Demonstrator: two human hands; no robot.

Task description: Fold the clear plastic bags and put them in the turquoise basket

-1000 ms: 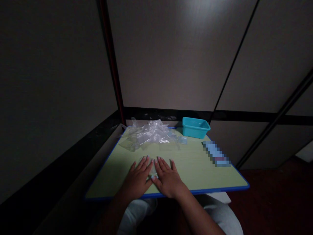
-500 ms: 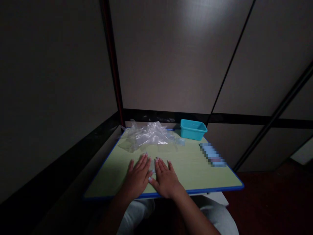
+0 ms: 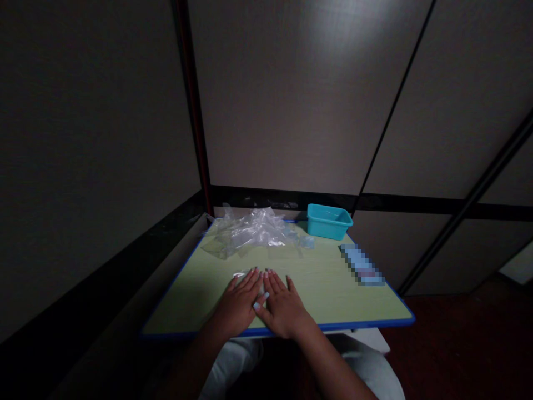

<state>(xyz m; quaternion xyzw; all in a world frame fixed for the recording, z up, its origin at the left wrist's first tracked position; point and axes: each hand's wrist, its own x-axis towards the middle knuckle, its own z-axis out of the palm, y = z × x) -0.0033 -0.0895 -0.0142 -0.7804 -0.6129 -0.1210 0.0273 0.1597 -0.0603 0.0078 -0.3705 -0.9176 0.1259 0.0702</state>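
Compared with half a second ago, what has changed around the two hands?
The left hand moved right, closer to the right hand; a clear plastic piece now shows beyond the left one. The right hand, the plastic heap and the turquoise tub stayed.

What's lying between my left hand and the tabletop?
Clear plastic, mostly hidden under the left hand; its edge shows past that hand on the tabletop in the head view.

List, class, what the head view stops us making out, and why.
All in the head view:
Plastic: its full shape is hidden by the left hand and right hand.
Pile: clear, overlapping pieces prevent counting.
Tub: its front wall hides the floor.
Slab: pixelated, so its face is unreadable.
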